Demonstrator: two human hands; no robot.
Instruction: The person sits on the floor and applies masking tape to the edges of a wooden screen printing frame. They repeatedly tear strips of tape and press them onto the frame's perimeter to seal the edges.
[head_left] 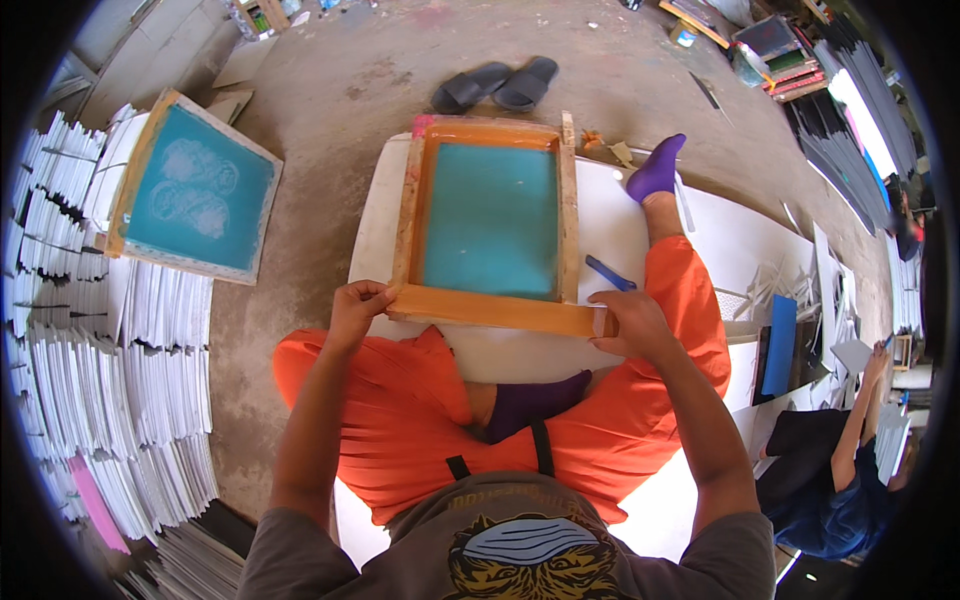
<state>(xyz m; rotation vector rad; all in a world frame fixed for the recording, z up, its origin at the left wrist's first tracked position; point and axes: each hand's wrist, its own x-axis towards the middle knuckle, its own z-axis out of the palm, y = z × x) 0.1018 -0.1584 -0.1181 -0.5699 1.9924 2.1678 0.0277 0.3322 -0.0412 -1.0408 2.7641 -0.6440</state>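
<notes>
Left hand (352, 315): thumb and fingertips are pressing together on the left end of a brown strip (490, 310), apparently adhesive tape, at the near left corner of a wooden frame (567, 220). Right hand (637, 325): thumb and fingers are closing around the strip's other end, just beyond the near right corner; whether a roll is sitting inside the grip cannot be told. The strip is running left to right between the hands, along the frame's near rail, while the frame's long axis is pointing away from the person. The frame is thus lying ahead of both hands and between them; the left hand is sitting closer to its corner, the right slightly outside.

The frame is showing pale, worn wood, orange-brown inner borders and a reddish stain at the far left corner. It is enclosing a teal mesh (490, 220) marked by a few pale specks.

Beneath, a white sheet (615, 220) is supporting the frame; a blue tool (610, 272) is lying on it, near the right hand. Farther out, dark sandals (527, 85) are resting beyond the frame, a second screen (180, 195) is leaning at left near stacked white sheets (75, 370), and a co-worker (830, 500) is occupying the far right.
</notes>
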